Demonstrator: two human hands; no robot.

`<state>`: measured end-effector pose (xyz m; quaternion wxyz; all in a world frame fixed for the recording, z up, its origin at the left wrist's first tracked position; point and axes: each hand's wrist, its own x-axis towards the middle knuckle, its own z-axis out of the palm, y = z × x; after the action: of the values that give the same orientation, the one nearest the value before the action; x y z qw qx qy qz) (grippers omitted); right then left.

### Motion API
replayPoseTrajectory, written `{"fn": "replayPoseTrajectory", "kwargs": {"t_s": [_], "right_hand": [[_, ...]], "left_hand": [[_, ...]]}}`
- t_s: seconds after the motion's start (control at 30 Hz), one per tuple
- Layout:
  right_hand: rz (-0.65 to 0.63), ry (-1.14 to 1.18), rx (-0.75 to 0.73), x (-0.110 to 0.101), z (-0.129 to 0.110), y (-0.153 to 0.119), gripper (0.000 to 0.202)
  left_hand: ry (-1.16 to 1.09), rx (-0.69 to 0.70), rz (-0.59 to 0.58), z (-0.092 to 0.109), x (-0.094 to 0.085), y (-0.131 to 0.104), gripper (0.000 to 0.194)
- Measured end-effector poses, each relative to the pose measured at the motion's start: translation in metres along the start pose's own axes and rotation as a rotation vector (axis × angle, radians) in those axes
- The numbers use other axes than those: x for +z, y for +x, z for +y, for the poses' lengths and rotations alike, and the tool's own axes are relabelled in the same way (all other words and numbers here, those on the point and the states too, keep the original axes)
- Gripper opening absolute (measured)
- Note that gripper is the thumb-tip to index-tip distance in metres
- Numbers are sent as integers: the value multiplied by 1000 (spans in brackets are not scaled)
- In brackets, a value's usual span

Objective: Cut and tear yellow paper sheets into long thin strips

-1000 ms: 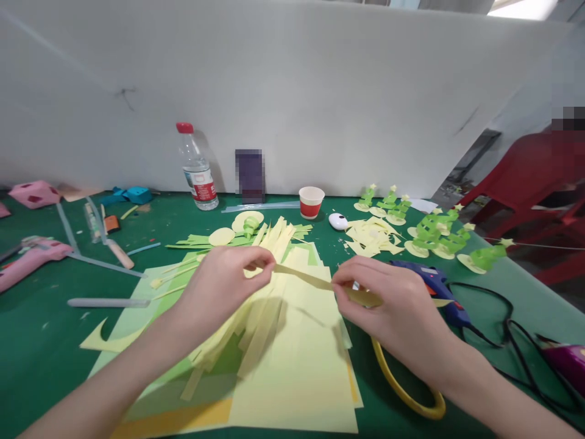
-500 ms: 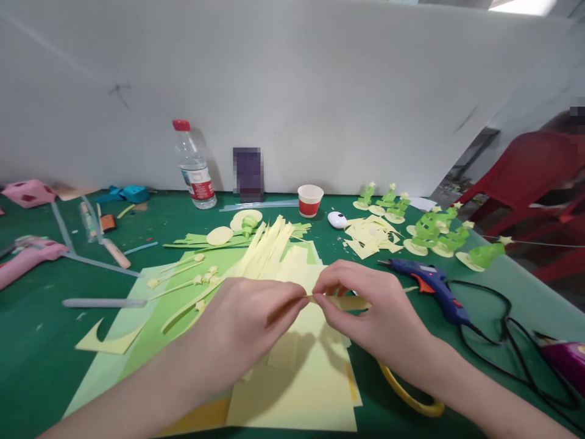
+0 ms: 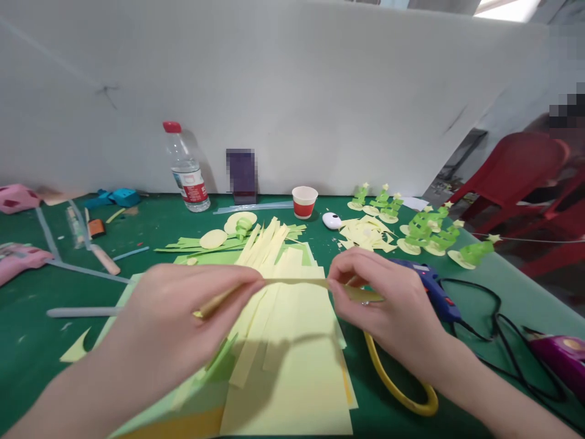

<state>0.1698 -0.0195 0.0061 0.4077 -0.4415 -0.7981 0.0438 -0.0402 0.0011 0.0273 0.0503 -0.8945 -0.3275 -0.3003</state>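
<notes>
A narrow pale-yellow paper strip point(image 3: 295, 281) is stretched level between my two hands, above the stacked paper. My left hand point(image 3: 196, 311) pinches one end between thumb and fingers. The other end is pinched by my right hand point(image 3: 379, 292), with more of the strip showing inside its curled fingers. Beneath them lie loose pale-yellow paper strips point(image 3: 256, 317) on pale-yellow sheets point(image 3: 292, 396). A curved yellow handle point(image 3: 402, 390) shows below my right hand; whether that hand touches it, I cannot tell.
A blue glue gun point(image 3: 432, 286) with a black cord lies at right, near several green paper spirals point(image 3: 420, 228) on round bases. Behind are paper scraps point(image 3: 365, 233), a paper cup point(image 3: 304, 202) and a bottle point(image 3: 188, 177). A pink glue gun point(image 3: 21, 262) is at left.
My hands were nearly touching; now they are apart, with my left hand moved left and a longer stretch of paper strip exposed between them. The view has shifted slightly.
</notes>
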Motion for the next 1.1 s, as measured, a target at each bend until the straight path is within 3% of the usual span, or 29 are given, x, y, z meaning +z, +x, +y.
{"fn": "replayPoseTrajectory", "kwargs": {"t_s": [0.07,0.13,0.23,0.37,0.4,0.47,0.53,0.63,0.83,0.93,1.0,1.1], "right_hand": [[5,-54,-13,-5,5,2,14],[-11,-107,-44,-8,9,3,13],[-66,-237,-154,-8,7,2,15],[-130,-357,-344,-1,-5,-4,23],[-142,-352,-370,2,-8,-6,24],[-149,-333,-395,5,-12,-9,26],[-130,-321,-388,6,-11,-9,26],[-71,-332,-347,3,-4,-5,23],[20,-331,-252,-17,27,6,14],[104,-368,-164,-29,46,10,13],[167,-300,-6,-35,54,13,11],[145,-5,210,-37,51,15,23]], "left_hand": [[69,64,-28,-9,-7,0,19],[181,82,-118,-15,-11,-1,29],[302,78,-108,-14,-11,-3,35],[186,179,-34,4,7,-2,30],[175,196,-87,10,14,-2,27],[126,234,-122,20,28,-2,30],[137,261,-44,25,38,-4,36],[210,261,52,25,43,-6,31],[402,287,203,18,33,-5,21],[433,301,225,17,30,-6,16],[285,210,184,17,28,-6,16],[-233,-94,31,18,26,-3,27]]}}
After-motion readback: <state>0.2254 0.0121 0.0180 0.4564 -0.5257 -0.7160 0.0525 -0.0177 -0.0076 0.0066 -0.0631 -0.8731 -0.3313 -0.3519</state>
